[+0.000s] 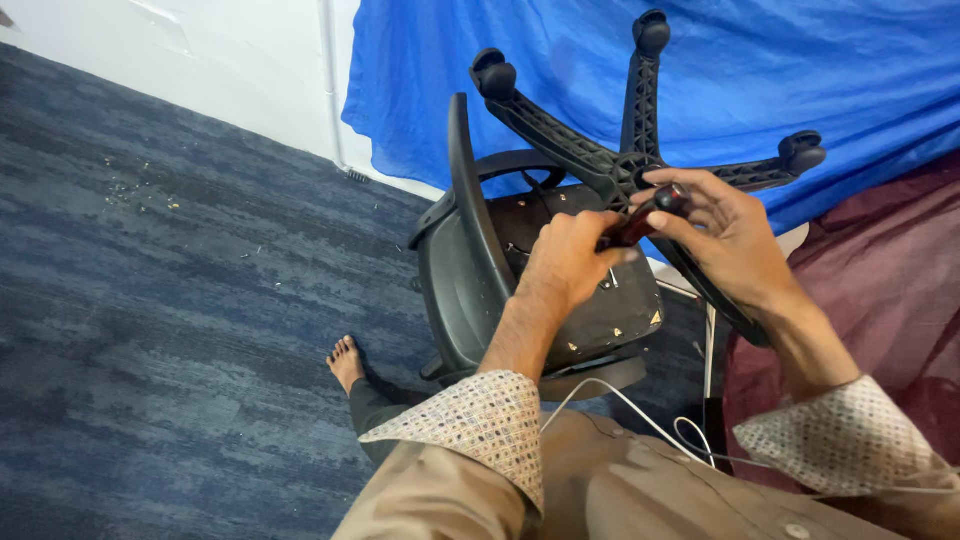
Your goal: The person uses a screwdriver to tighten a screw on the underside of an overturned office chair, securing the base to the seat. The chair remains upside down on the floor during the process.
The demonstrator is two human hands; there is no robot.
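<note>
A black office chair (500, 270) lies overturned on the grey carpeted floor (170, 300), its five-armed wheeled base (620, 150) before a hanging blue plastic sheet (800, 70).
</note>
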